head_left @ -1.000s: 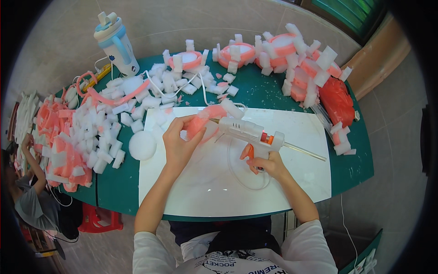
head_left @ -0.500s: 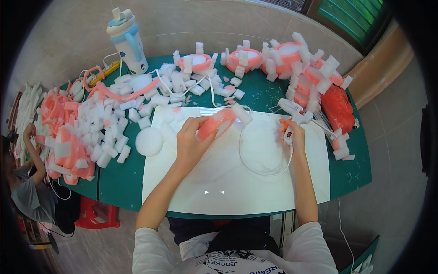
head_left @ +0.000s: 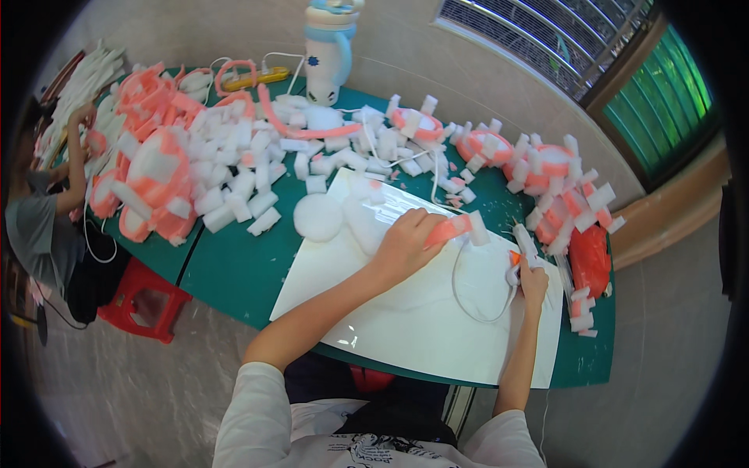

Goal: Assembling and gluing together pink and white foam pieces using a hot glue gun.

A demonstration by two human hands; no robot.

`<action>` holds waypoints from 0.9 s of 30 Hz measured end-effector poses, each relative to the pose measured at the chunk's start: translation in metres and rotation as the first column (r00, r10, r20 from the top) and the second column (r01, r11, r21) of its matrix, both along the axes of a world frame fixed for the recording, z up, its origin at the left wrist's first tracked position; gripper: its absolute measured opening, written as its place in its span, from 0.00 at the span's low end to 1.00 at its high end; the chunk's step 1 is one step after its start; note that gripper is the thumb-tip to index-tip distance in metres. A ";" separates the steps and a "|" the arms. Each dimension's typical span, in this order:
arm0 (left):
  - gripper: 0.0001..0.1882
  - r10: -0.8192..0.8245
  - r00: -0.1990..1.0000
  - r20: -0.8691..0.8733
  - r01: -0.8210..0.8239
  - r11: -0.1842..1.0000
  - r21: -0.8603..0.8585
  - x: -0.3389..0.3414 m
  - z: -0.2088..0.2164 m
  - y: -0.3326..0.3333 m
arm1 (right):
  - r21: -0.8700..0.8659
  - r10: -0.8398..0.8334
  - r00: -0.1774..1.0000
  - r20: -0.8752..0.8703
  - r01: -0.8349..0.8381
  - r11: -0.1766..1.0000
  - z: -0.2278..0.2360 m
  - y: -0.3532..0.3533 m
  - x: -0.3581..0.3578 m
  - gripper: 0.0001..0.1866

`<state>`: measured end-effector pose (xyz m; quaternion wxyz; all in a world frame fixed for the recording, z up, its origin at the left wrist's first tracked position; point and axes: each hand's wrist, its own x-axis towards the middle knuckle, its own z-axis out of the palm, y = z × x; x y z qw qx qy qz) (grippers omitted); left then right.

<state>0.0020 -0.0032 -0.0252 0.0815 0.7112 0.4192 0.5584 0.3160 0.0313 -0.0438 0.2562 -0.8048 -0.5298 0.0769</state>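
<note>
Mid-frame, the fingers of your left hand (head_left: 406, 246) grip the pink foam band (head_left: 448, 231), likely leaving its white block (head_left: 478, 228) exposed; centre-right, your right hand (head_left: 534, 282) grasps the glue gun (head_left: 525, 242).

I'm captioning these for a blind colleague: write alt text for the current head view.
A person's left hand holds a pink foam piece with a white block at its end, while the right hand grips a white glue gun. A white board lies on the green table, with white foam blocks heaped to its left.
</note>
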 end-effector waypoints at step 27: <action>0.18 0.002 0.999 -0.045 0.002 0.996 0.087 0.002 -0.006 0.003 | 0.250 1.000 -0.002 -0.030 -0.968 0.005 0.036 -0.022 -0.339 0.19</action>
